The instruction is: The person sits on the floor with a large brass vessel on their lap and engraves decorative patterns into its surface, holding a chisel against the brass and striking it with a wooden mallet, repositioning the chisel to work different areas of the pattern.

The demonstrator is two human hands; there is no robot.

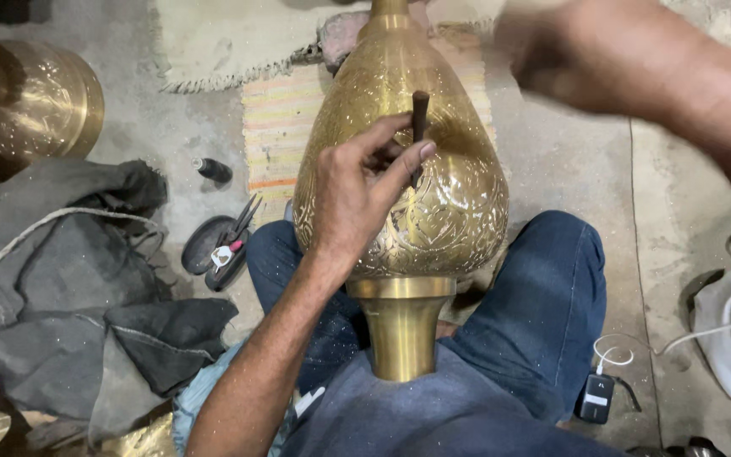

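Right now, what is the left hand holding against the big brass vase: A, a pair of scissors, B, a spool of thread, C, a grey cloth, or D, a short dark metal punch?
D: the left hand pinches a short dark punch between thumb and fingers, its tip set against the engraved brass vase; the scissors lie on the floor to the left.

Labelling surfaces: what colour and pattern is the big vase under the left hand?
Golden brass vase, body covered in fine engraved floral pattern, neck plain; head view.
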